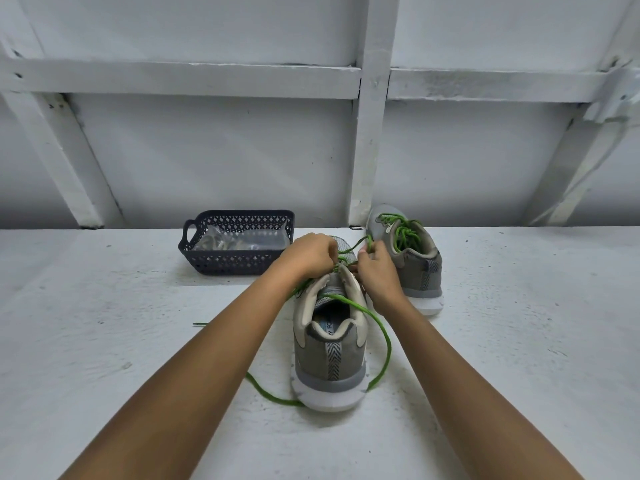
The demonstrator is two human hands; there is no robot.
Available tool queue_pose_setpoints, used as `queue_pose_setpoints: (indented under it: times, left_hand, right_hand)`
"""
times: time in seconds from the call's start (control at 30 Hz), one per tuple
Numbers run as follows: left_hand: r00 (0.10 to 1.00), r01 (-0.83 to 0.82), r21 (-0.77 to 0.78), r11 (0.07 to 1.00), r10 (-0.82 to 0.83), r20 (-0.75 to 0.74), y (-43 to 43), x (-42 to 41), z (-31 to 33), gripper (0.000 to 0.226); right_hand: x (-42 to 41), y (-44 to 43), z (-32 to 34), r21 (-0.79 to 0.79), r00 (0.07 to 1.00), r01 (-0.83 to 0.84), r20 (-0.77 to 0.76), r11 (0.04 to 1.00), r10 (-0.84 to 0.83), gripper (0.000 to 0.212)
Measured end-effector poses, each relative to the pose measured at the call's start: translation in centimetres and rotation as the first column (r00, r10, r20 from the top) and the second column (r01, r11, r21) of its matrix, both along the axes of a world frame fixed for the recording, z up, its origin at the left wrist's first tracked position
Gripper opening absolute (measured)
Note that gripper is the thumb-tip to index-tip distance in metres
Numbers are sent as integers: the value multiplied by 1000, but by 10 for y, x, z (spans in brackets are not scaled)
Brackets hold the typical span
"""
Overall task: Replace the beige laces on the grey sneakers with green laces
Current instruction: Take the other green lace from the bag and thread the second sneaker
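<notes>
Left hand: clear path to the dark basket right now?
Probably yes. The dark basket sits just left of the left hand, with nothing between them. That hand grips the green lace on the near sneaker, though, so it must let go first.

A: Front sneaker [329, 355]?
B: Grey upper, white sole, beige collar lining, black-and-grey herringbone heel strip.
A: Its lace [384, 341]?
B: Bright green.
A: Back-edge sneaker [420, 271]?
B: Same grey, white sole, green lacing, same herringbone strip.
A: Basket [239, 263]?
B: Dark navy, diamond lattice walls.
A: Tabletop [104, 306]?
B: White, dark specks.
</notes>
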State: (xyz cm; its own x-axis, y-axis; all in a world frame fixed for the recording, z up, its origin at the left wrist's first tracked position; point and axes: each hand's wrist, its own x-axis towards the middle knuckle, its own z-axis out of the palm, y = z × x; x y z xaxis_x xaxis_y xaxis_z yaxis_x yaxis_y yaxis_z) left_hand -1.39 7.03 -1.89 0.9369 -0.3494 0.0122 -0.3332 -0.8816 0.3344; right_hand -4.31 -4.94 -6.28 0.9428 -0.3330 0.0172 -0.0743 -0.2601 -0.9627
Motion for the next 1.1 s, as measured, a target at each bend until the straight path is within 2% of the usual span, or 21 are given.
queue_pose_setpoints:
  times: [0.17, 0.37, 0.4, 0.47, 0.53, 0.63, 0.77, 0.83, 0.9, 0.97, 1.0, 1.1]
  left_hand:
    - [1000, -12, 76, 997, 12, 12, -1, 5, -6, 21]
    - [1000, -31, 50, 998, 31, 3, -5, 7, -9, 20]
    - [999, -46, 14, 999, 47, -13, -3, 7, -9, 19]
    - [995, -66, -167, 984, 51, -91, 3, 1, -2, 16]
    - [980, -89, -376, 922, 13, -198, 15, -7, 9, 25]
    - [941, -54, -610, 791, -164, -296, 43, -18, 21, 26]
    - [847, -7, -783, 623, -413, -336, 76, -34, 25, 13]
    - [795, 60, -841, 538, -535, -286, 92, -39, 29, 7]
    - [706, 181, -853, 489, -669, -234, 106, -44, 37, 4]
    - [659, 254, -795, 551, -700, -275, 112, -49, 43, 16]
    - [682, 253, -739, 624, -657, -321, 111, -50, 46, 20]
    - [863, 153, -429, 890, -332, -381, 90, -42, 43, 22]
  right_hand:
    - [0, -1, -1, 9, 1000, -5, 0, 1000, 5, 13]
    - [0, -1, 1, 12, 1000, -10, 3, 1000, 10, 15]
    - [0, -1, 1, 13, 1000, -8, 2, 1000, 8, 16]
    - [0, -2, 2, 21, 1000, -4, -3, 1000, 4, 17]
    - [0, -4, 3, 25, 1000, -4, -10, 1000, 5, 17]
    - [0, -6, 3, 40, 1000, -22, -17, 999, 22, 15]
    - [2, -6, 8, 173, 999, -30, -32, 984, 36, 17]
    - [2, -6, 11, 241, 999, -28, -38, 970, 38, 19]
    - [2, -6, 12, 268, 998, -21, -46, 963, 35, 20]
    - [3, -5, 12, 284, 998, -13, -49, 959, 29, 20]
    - [4, -5, 11, 284, 999, -13, -47, 959, 27, 20]
    - [4, -4, 9, 259, 999, -20, -28, 966, 28, 18]
